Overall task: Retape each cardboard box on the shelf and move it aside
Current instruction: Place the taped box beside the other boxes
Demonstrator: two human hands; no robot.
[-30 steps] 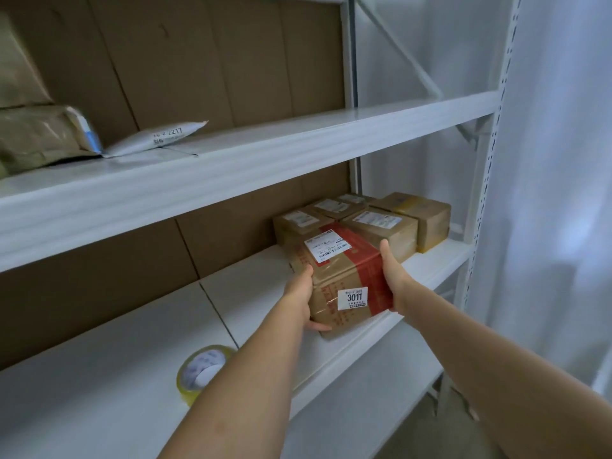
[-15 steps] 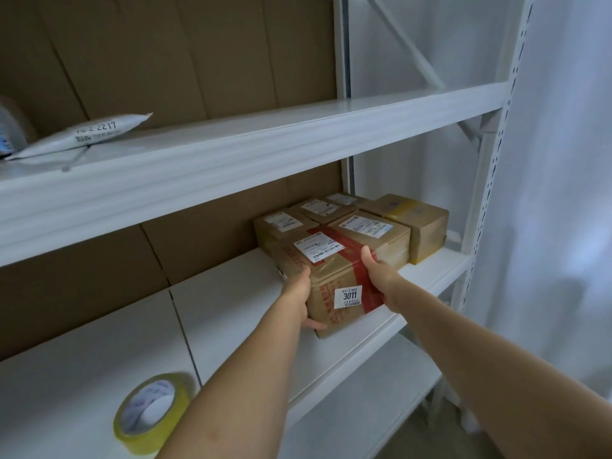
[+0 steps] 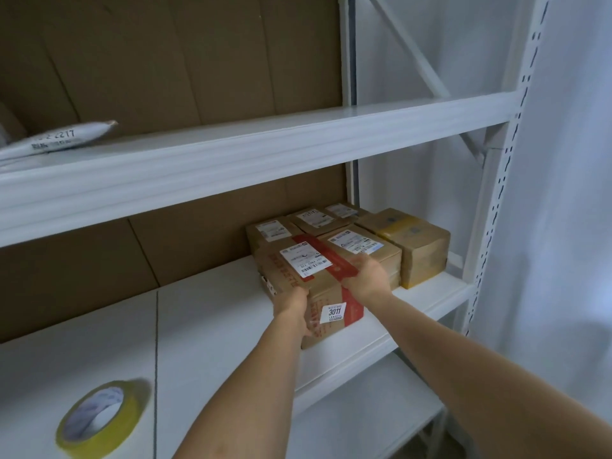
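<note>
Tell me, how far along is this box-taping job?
Five boxes already sit grouped at the shelf's right end, seemingly done. In hand: the left hand and right hand grip the red-taped box, pressed against that group. The tape roll lies idle; no other boxes awaiting tape show.

Both hands pushed the red-taped box [image 3: 308, 276] back against the stacked boxes [image 3: 364, 240].

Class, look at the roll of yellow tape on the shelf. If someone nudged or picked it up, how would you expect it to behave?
The roll of yellow tape lies flat on the white shelf, so a nudge would probably slide it, not roll it. Stood on edge, its round shape would likely roll. The open core suggests it is fairly light and easy to hook with fingers.
</note>
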